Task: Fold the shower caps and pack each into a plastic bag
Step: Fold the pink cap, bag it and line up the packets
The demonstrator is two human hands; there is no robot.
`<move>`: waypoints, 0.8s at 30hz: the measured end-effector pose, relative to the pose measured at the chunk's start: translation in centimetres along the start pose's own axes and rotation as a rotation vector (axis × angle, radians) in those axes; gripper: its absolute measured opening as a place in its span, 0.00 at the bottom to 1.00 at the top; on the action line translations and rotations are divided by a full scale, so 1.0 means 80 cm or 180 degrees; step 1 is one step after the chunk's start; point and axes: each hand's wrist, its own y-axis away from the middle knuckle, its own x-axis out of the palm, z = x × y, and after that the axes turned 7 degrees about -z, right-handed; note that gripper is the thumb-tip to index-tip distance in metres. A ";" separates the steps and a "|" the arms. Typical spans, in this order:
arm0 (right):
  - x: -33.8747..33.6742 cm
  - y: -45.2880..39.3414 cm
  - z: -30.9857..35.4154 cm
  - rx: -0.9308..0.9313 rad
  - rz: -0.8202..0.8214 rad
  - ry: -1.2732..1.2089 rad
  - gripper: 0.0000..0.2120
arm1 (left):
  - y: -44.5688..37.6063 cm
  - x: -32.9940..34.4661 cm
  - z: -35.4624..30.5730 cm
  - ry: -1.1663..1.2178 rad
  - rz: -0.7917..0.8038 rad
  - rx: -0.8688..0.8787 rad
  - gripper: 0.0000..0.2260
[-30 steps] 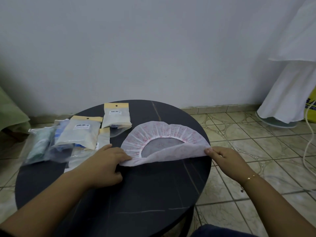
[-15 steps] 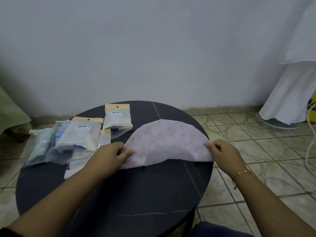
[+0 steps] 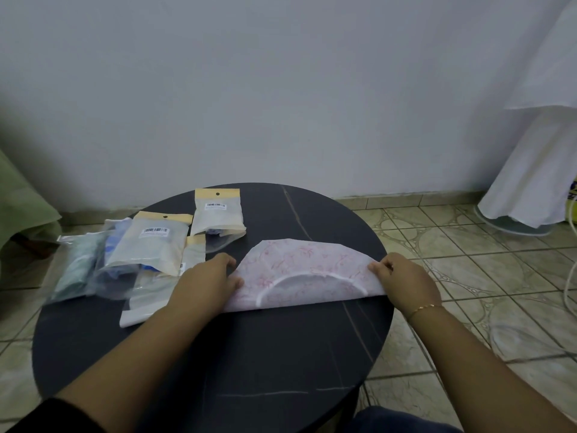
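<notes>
A white shower cap (image 3: 301,270) with a pink pattern lies folded into a half circle on the round black table (image 3: 281,354). Its straight fold faces me and the elastic rim shows through as a pale arc. My left hand (image 3: 204,281) pinches the cap's left corner. My right hand (image 3: 402,278) pinches the right corner. To the left lie several plastic bags with tan headers: one (image 3: 218,212) at the back, one (image 3: 153,240) on a heap of packed bags, and a flat clear one (image 3: 146,304) partly under my left wrist.
The table's right edge (image 3: 385,276) runs just under my right hand. Tiled floor lies to the right, with white cloth draped over a stand (image 3: 537,164) and a white cable (image 3: 569,270). A green cloth (image 3: 22,207) sits at far left. A wall stands behind.
The cap, open with its rim up a second ago, has been folded over into a closed half circle. Both hands kept hold of its corners and drew them slightly toward me.
</notes>
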 end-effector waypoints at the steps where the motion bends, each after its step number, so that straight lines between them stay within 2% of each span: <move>1: -0.001 0.001 0.001 0.0031 -0.0078 -0.0017 0.12 | 0.001 -0.001 -0.001 -0.0067 -0.0052 0.0048 0.19; 3: -0.004 0.004 0.006 -0.0045 -0.0476 0.0062 0.13 | 0.005 -0.003 -0.004 -0.0378 -0.0254 0.0218 0.21; 6: -0.011 0.008 0.021 -0.0292 -0.1148 0.0242 0.16 | 0.013 -0.010 -0.016 -0.0761 -0.1065 0.0722 0.22; 8: -0.011 0.013 0.038 -0.0542 -0.1280 0.0114 0.13 | 0.015 -0.009 -0.028 -0.0353 -0.1529 0.1363 0.15; 9: -0.009 0.015 0.048 -0.0718 -0.1246 0.0056 0.12 | 0.015 -0.006 -0.036 -0.0104 -0.1589 0.1759 0.11; 11: 0.000 0.021 0.068 -0.1089 -0.1021 0.0101 0.14 | 0.013 0.007 -0.053 0.0046 -0.1334 0.2431 0.08; 13: 0.011 0.024 0.085 -0.1291 -0.0689 0.0271 0.15 | 0.010 0.028 -0.068 -0.0052 -0.0745 0.2735 0.14; 16: 0.030 0.022 0.097 -0.1433 -0.0284 0.0572 0.17 | 0.001 0.049 -0.075 -0.0151 -0.0017 0.2300 0.19; 20: 0.055 0.018 0.087 -0.1319 0.0522 0.0999 0.24 | -0.008 0.064 -0.066 -0.0573 0.0294 0.1970 0.22; 24: 0.059 0.019 0.086 -0.1215 0.0725 0.1070 0.26 | -0.013 0.067 -0.060 -0.0710 0.0599 0.1441 0.24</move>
